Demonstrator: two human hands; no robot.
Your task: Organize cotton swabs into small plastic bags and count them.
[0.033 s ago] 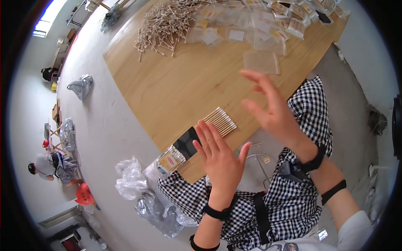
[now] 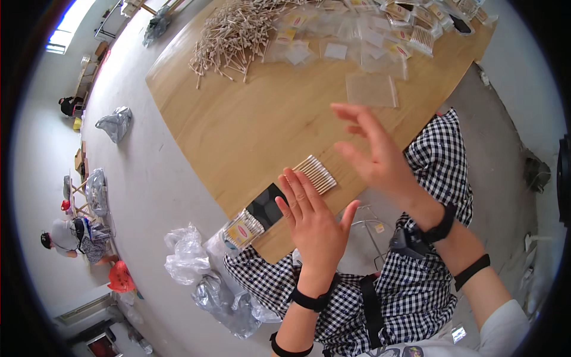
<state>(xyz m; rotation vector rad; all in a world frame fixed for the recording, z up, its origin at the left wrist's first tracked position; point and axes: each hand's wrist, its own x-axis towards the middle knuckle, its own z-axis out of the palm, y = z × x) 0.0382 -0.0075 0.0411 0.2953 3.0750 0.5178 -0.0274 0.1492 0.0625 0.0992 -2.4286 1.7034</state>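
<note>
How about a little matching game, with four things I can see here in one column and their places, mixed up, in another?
Things:
1. Left hand
2. Swab pile
3. Right hand
4. Flat black thing

Places:
A. Off to the right of the swab row
B. Between the swab pack and the swab row
C. Fingertips at the swab row
D. On the far part of the table

Pairs: 1-C, 2-D, 3-A, 4-B
</note>
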